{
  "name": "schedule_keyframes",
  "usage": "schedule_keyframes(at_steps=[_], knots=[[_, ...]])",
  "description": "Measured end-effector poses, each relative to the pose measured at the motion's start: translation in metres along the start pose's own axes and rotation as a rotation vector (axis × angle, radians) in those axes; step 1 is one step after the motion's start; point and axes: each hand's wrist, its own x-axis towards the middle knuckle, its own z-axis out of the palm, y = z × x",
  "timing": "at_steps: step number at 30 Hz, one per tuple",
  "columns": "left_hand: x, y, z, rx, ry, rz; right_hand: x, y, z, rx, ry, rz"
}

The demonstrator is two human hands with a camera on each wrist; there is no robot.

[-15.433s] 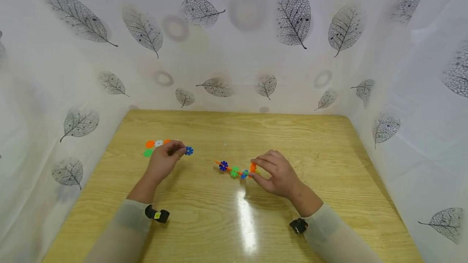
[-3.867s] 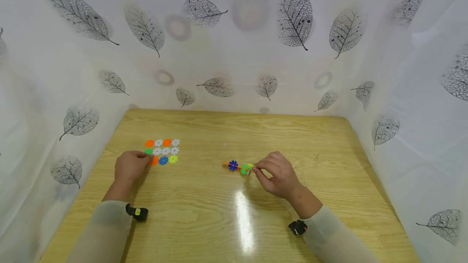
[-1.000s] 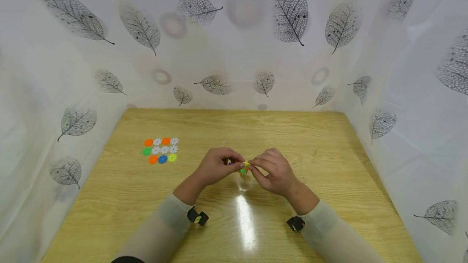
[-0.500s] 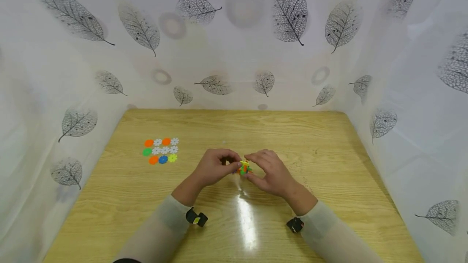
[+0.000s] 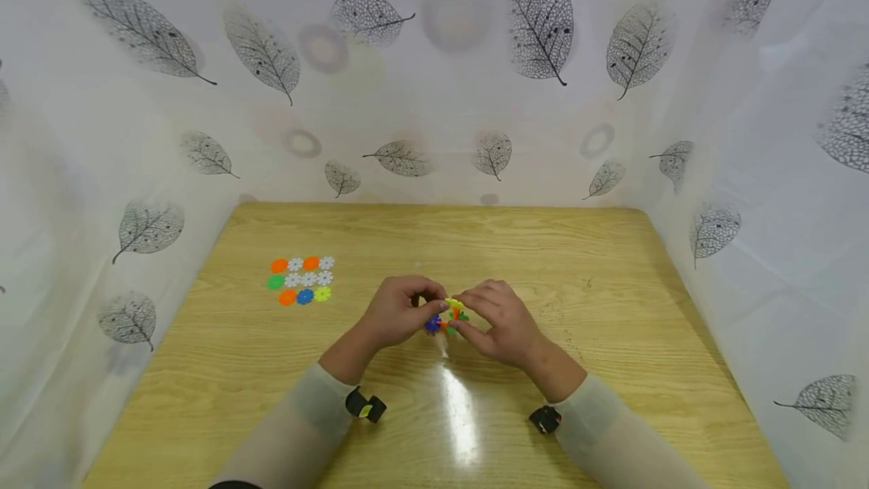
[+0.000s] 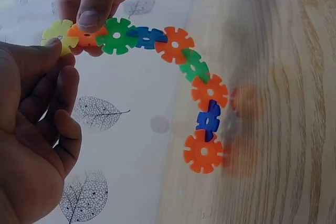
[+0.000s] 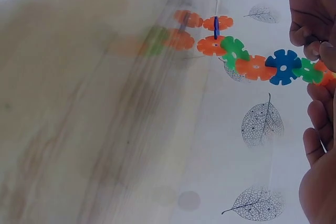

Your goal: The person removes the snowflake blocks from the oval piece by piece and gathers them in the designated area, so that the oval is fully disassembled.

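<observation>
A curved chain of slotted plastic snowflake discs in yellow, orange, green and blue shows whole in the left wrist view, with a green disc (image 6: 116, 35) near its held end. My left hand (image 5: 400, 314) pinches the yellow disc (image 6: 60, 37) at that end between thumb and fingers. Right beside it, my right hand (image 5: 505, 323) pinches the adjoining orange disc (image 6: 88, 35), partly covered by the thumb. The chain bends down past a dark blue disc (image 6: 209, 121) to a last orange disc (image 6: 203, 151), close over the table.
Loose discs lie in three rows on the left of the wooden table (image 5: 577, 255), among them a green disc (image 5: 275, 282), a blue disc (image 5: 305, 296) and a yellow-green disc (image 5: 322, 293). A white leaf-patterned curtain (image 5: 434, 119) encloses the back and sides.
My left hand has come from the loose discs over to the chain. Since half a second ago the chain has shifted, and its dark blue disc shows below my left hand.
</observation>
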Motion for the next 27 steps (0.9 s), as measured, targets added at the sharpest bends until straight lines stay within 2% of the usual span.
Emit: schedule_keyframes(at_steps=[5,10,15,27], knots=[[0.001,0.001,0.001,0.041,0.016,0.040,0.001,-0.001,0.001,0.025,0.006,-0.024],[0.001,0.003,0.002,0.058,0.027,0.026,0.001,-0.001,0.001,0.046,0.012,-0.032],[0.001,0.003,0.002,0.023,0.057,0.018,0.004,-0.001,0.001,0.050,0.025,-0.040],[-0.002,0.001,0.008,-0.059,0.139,0.068,0.011,-0.001,-0.002,0.072,0.019,-0.028]])
